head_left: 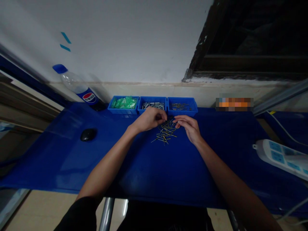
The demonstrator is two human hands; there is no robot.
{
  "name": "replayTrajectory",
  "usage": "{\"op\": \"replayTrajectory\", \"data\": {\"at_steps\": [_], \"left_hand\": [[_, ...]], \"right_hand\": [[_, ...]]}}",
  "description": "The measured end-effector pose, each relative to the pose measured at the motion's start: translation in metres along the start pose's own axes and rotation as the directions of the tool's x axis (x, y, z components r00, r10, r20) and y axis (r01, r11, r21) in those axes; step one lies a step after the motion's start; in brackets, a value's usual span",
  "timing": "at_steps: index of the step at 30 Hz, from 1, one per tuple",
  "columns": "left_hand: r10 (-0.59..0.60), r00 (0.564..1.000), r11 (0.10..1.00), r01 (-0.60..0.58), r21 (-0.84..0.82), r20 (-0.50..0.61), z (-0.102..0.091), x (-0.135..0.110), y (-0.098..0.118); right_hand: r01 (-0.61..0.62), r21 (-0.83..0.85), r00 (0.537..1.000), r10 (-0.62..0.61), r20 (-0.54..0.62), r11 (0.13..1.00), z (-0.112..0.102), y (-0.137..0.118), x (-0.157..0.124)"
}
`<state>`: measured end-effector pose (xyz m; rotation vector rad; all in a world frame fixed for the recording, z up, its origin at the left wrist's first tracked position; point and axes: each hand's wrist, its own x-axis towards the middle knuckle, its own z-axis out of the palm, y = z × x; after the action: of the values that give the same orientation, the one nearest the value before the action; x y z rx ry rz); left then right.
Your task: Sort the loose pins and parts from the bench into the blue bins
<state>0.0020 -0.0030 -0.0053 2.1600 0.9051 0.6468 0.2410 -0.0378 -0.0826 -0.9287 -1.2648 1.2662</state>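
Observation:
A loose pile of thin metal rods (166,133), brass-coloured and dark, perhaps drill bits, lies on the blue tabletop. At its far left edge, my left hand (152,118) is curled with thumb and fingertips together; whatever may be between them is too small to make out. Across the pile, my right hand (189,126) has its fingers loosely stretched and slightly apart, fingertips at the rods. Just behind the hands stands a blue bin (183,113) with more such rods. Beside it, a middle blue bin (141,110) holds short grey metal pieces, partly covered by my left hand.
The left blue bin (122,111) contains green plastic bags (125,102). A cola bottle (80,89) leans in view at the back left, with a black mouse (88,134) nearer. A white power strip (276,155) lies at the right. The wall (134,41) bounds the table's back.

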Motion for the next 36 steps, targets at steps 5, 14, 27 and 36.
{"op": "replayTrajectory", "data": {"at_steps": [5,14,27,36], "left_hand": [[-0.052,0.995,0.988,0.038,-0.148,-0.091,0.005,0.001,0.001],[-0.088,0.989,0.971,0.058,-0.231,-0.122,0.015,0.004,0.0],[-0.049,0.999,0.998,0.048,0.05,0.008,0.011,0.004,-0.005],[-0.158,0.949,0.954,0.075,0.292,0.272,-0.002,-0.005,-0.009]], "right_hand": [[-0.005,-0.071,0.998,0.009,0.06,0.997,0.001,-0.002,-0.001],[-0.035,-0.065,0.993,0.042,0.109,0.997,0.0,-0.005,-0.002],[-0.013,-0.045,0.998,0.01,-0.066,0.999,-0.001,0.002,-0.001],[0.005,0.008,0.992,-0.004,-0.125,1.0,0.004,-0.01,-0.001]]}}
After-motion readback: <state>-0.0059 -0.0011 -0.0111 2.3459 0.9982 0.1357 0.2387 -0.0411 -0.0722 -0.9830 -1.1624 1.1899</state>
